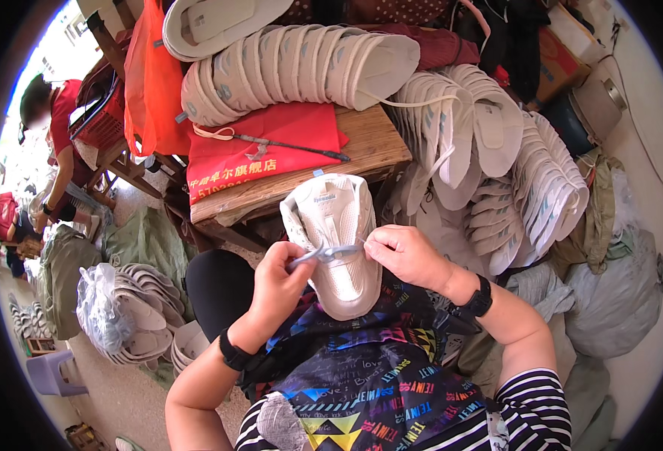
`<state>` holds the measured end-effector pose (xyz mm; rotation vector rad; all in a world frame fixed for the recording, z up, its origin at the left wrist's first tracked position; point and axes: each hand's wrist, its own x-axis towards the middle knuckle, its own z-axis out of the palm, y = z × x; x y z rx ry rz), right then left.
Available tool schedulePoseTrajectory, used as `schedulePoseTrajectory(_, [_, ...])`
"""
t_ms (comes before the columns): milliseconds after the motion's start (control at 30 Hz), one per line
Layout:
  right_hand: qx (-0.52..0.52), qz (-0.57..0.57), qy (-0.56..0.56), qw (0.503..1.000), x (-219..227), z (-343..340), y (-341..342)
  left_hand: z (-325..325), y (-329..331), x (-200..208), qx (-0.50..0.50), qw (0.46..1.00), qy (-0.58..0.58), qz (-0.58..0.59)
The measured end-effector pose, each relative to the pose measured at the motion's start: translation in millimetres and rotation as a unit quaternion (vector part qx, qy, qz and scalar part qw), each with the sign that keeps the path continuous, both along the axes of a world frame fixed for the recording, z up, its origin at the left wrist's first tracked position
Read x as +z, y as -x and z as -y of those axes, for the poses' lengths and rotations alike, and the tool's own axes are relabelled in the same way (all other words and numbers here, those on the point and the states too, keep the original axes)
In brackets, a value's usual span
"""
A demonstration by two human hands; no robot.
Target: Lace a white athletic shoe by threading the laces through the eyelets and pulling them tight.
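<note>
Shoe upper (350,289) over our lap, just before a wooden bench (376,139).
Our left hand (275,282) pinches a grey-blue strip (340,252) across it; our right hand (406,255), fingertips closed, meets its right edge, any pinched bit too small to tell. Red bag (271,139) and stacked uppers (271,71) crowd the benchtop; more stacks (546,188) at right.

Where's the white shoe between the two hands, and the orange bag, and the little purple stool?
White shoe (344,276): head view, on the mesh toward its rounded end.
Orange bag (152,86): head view, on its hanging middle.
Purple stool (54,372): head view, near the middle of its body.
</note>
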<state>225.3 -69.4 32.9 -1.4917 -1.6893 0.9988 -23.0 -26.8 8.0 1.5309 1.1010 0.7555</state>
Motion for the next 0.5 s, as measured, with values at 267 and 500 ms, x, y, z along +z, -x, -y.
schedulePoseTrajectory(267, [0.024,0.094,-0.039,0.995,4,-8,1,-16,16,51,-0.022,0.926,0.345,0.15])
schedulePoseTrajectory(500, [0.099,0.364,-0.294,0.878,23,-13,12,-26,32,33,-0.069,0.806,0.54,0.232])
